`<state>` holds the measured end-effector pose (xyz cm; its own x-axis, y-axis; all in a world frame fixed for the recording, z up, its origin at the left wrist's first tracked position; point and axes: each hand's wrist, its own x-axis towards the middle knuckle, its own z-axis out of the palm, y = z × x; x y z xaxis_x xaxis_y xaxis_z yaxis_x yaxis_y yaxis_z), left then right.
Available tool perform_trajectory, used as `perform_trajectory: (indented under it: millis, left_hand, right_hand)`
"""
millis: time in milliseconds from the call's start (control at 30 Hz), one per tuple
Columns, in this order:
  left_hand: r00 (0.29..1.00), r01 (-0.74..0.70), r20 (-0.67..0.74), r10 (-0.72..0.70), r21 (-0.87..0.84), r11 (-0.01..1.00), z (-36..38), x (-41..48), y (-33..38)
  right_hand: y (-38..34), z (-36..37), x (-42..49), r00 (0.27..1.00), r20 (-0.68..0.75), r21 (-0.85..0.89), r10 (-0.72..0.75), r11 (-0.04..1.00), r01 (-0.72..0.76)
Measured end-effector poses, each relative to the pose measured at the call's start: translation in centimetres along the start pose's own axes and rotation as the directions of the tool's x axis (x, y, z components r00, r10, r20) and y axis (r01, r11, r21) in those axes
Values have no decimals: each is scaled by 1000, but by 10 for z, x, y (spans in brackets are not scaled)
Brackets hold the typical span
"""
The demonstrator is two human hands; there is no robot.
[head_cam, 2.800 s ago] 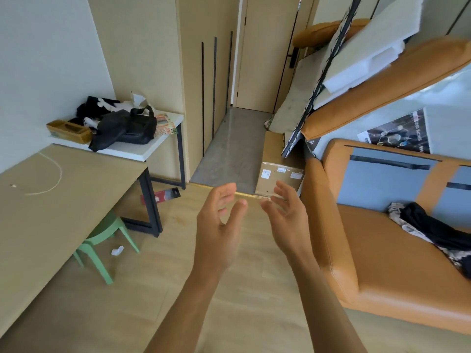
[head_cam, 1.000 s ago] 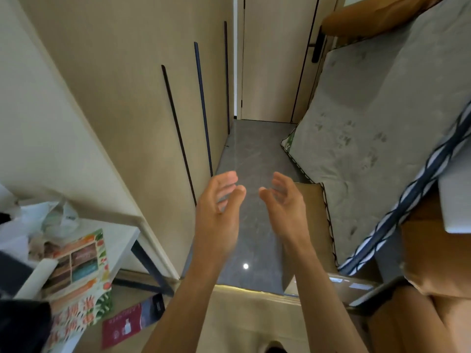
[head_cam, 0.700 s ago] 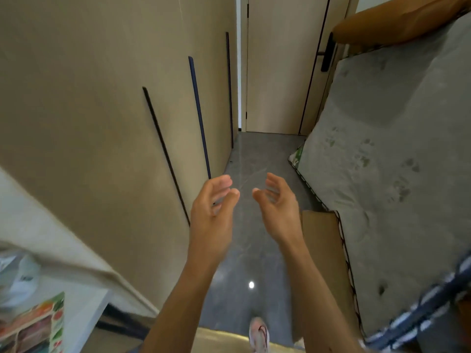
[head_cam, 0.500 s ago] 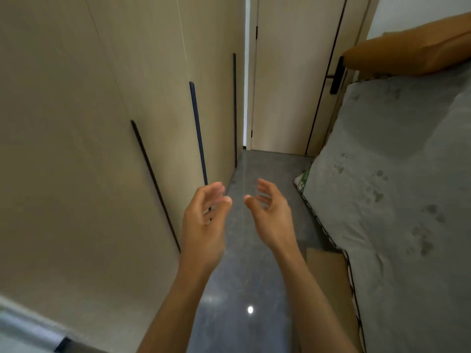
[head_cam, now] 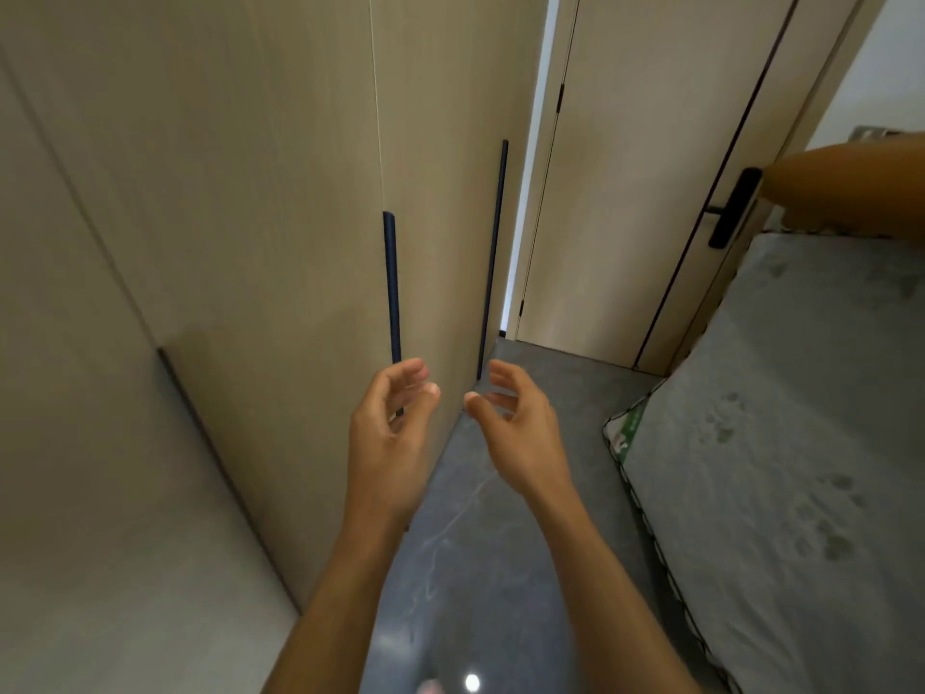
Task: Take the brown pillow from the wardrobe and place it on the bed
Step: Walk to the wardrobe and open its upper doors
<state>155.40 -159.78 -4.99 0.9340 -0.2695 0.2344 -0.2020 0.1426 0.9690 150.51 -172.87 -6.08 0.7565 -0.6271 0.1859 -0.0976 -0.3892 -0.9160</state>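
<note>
The beige wardrobe (head_cam: 280,192) fills the left side, its doors closed, with long dark vertical handles (head_cam: 392,288). My left hand (head_cam: 388,443) hovers just in front of the lower end of the nearest handle, fingers curled and apart, holding nothing. My right hand (head_cam: 518,428) is beside it over the grey floor, also empty with loose fingers. No brown pillow shows; the wardrobe's inside is hidden. An orange-brown cushion edge (head_cam: 851,187) pokes in at the upper right.
A grey mattress (head_cam: 801,443) leans along the right side, narrowing the grey-floored passage (head_cam: 475,543). A closed beige door (head_cam: 640,167) with a black lever handle (head_cam: 733,207) stands at the far end. A bright gap runs beside the wardrobe's end.
I have walked from the room with the desk and sofa into the passage; the wardrobe doors are now close. Both hands stayed raised and empty, the left nearing a handle.
</note>
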Motion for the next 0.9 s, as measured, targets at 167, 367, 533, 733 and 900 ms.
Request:
perform_trajectory:
  millis: [167,367,533,733,900]
  left_hand:
    - [997,5,-71,-8,-34,999,35,110,-27]
    - [986,-9,-164,14,31,999,55,200,-35]
    - [947,13,-319,28,123,992,58,252,-50]
    - [864,68,-501,39,193,979,89,293,-57]
    - [814,80,-576,76,241,967,125,315,-59]
  right_hand:
    - [12,17,115,992,122,-67,-24,997,33]
    - [3,48,248,979,183,21,-87,996,85]
    - [3,90,339,921,347,65,-177,984,165]
    - [12,122,415,823,506,139,-259,966,219]
    - [18,140,446,748,588,159,-306,951,264]
